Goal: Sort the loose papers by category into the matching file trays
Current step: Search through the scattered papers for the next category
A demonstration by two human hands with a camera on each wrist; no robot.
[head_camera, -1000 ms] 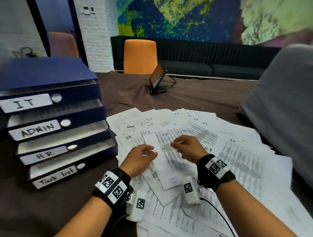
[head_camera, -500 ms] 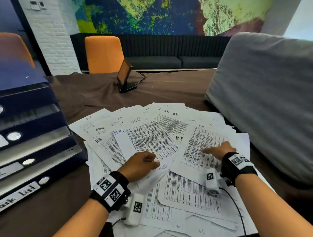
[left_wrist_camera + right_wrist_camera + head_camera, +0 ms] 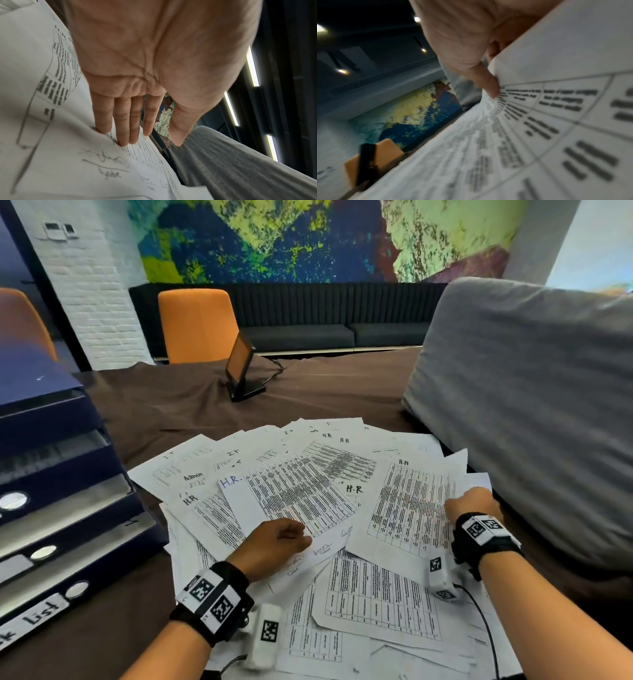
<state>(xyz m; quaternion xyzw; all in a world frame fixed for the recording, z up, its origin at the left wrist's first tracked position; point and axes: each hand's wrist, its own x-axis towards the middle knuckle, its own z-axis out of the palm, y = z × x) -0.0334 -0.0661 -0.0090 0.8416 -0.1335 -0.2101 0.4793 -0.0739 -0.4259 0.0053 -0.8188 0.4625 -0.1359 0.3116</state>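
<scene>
While papers (image 3: 308, 494) lie fanned on the table (image 3: 171, 405) beside the trays (image 3: 61, 508), our left hand (image 3: 274, 542) presses straight fingers (image 3: 120, 121) on an HR sheet (image 3: 287, 508), our right hand (image 3: 472, 508) pinches another sheet (image 3: 411, 508) (thumb on top).

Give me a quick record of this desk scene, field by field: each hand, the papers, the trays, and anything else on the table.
left hand: fingers straight, pressing on an H.R sheet in the pile
right hand: pinches the far right edge of another H.R sheet
papers: fanned loose over the table, marked IT, Admin or H.R where readable
file trays: dark blue stack at the left; only the bottom label, ending "List", is readable
table: brown cloth cover
other: small screen on a stand, grey cushion at the right
</scene>
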